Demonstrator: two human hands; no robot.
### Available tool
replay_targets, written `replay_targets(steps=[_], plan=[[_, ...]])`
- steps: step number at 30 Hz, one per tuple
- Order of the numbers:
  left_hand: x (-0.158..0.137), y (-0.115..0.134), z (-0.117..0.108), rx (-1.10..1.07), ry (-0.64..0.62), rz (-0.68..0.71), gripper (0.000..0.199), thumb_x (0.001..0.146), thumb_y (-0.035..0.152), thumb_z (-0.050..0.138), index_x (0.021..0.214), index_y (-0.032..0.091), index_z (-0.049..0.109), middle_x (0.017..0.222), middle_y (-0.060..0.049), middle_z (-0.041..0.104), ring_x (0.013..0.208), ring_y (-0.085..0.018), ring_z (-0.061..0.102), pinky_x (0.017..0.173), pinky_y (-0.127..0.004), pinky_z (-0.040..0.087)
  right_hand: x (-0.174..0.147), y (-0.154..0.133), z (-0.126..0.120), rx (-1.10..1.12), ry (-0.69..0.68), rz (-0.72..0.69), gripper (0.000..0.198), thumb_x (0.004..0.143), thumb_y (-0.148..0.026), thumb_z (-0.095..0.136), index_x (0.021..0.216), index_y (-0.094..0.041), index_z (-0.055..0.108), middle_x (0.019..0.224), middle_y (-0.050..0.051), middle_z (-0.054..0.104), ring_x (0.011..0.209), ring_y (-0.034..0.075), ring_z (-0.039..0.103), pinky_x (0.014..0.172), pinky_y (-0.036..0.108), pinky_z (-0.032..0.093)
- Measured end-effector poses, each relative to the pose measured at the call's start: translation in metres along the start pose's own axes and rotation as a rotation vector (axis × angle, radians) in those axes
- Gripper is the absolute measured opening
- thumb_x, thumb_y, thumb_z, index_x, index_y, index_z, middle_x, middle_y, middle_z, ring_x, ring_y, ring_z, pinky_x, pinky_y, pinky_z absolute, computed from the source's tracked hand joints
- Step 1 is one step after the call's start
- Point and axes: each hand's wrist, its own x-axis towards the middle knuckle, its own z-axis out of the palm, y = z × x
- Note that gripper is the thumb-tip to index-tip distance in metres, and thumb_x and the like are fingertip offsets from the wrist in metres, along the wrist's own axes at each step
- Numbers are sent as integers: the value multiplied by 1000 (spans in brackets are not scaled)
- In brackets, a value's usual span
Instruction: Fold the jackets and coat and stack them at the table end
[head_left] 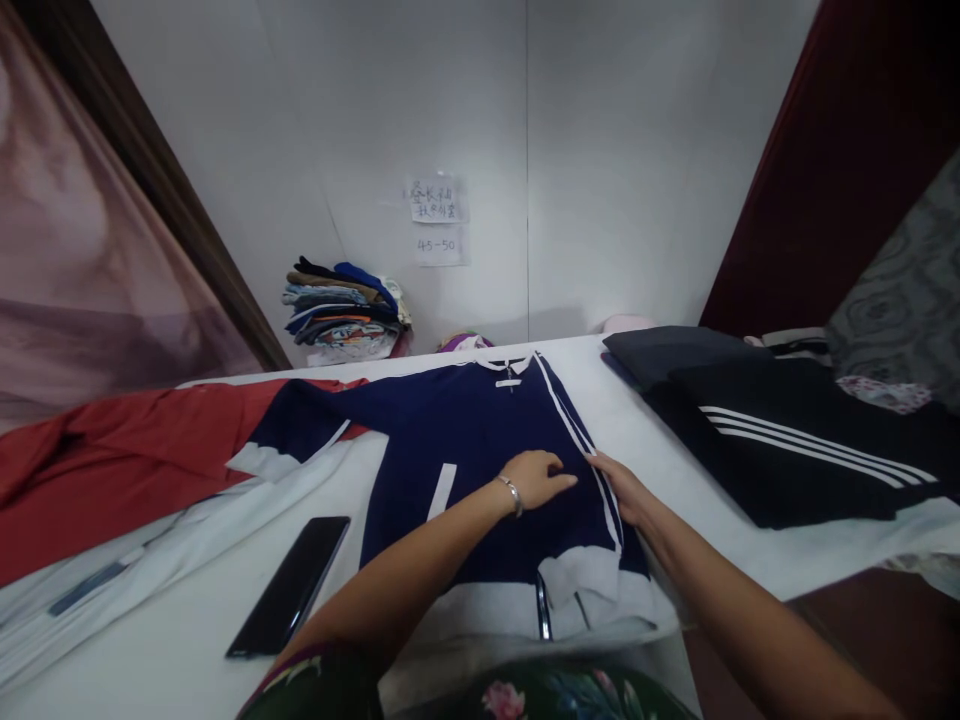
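Note:
A navy blue zip jacket (pixel 480 420) with a white collar, white hem and white stripes lies spread in front of me. Its right-hand sleeve (pixel 574 425) is folded down along the body, the white cuff resting near the hem. The other sleeve (pixel 300 425) stretches out to the left over a red garment (pixel 150 455). My left hand (pixel 534 480), with a bracelet at the wrist, is over the jacket's front, its thumb and fingers apart. Stretched fingers of my right hand (pixel 619 490) touch the folded sleeve's outer edge; some of them are hidden.
On the white table (pixel 195 620), a black phone (pixel 291 585) lies left of the jacket. Pale garments (pixel 157 560) lie along the left side. Folded dark clothes (pixel 772 430), one with three white stripes, occupy the right. A clothes stack (pixel 345 310) stands at the back by the wall.

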Motion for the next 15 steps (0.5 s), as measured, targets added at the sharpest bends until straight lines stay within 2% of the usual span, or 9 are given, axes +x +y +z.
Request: replay_targets(steps=[2, 4, 7, 10, 15], plan=[[-1, -19, 1, 82, 117, -88, 39, 82, 48, 52, 106, 21, 66, 107, -5, 65, 98, -21, 61, 85, -30, 48, 1, -1, 1, -50, 29, -81, 49, 72, -14, 60, 120, -20, 53, 82, 4, 72, 67, 20, 68, 66, 34, 57], [-5, -33, 4, 158, 186, -149, 38, 82, 45, 52, 109, 20, 64, 114, -7, 61, 105, -23, 58, 89, -32, 46, 3, -3, 1, -66, 48, -117, 55, 69, -10, 56, 123, -20, 51, 80, 3, 72, 63, 19, 68, 63, 34, 57], [-10, -48, 12, 240, 168, -230, 37, 83, 45, 51, 107, 20, 64, 111, -10, 60, 108, -25, 55, 88, -33, 46, 4, -4, -1, -112, 47, -128, 62, 66, -10, 52, 127, -20, 48, 82, 4, 72, 63, 20, 68, 61, 34, 57], [-11, -59, 14, 245, 113, -264, 35, 82, 46, 52, 98, 20, 67, 104, -11, 62, 106, -26, 56, 85, -33, 46, -1, -2, -7, -221, 47, -84, 69, 64, -11, 52, 132, -21, 44, 88, 5, 72, 70, 22, 69, 65, 36, 57], [14, -77, -9, 138, 227, -359, 36, 82, 48, 51, 99, 21, 67, 108, -10, 63, 104, -24, 58, 87, -31, 44, -8, 0, -18, -377, 214, -108, 80, 72, -19, 58, 145, -17, 26, 96, 7, 71, 82, 22, 68, 81, 38, 54]])
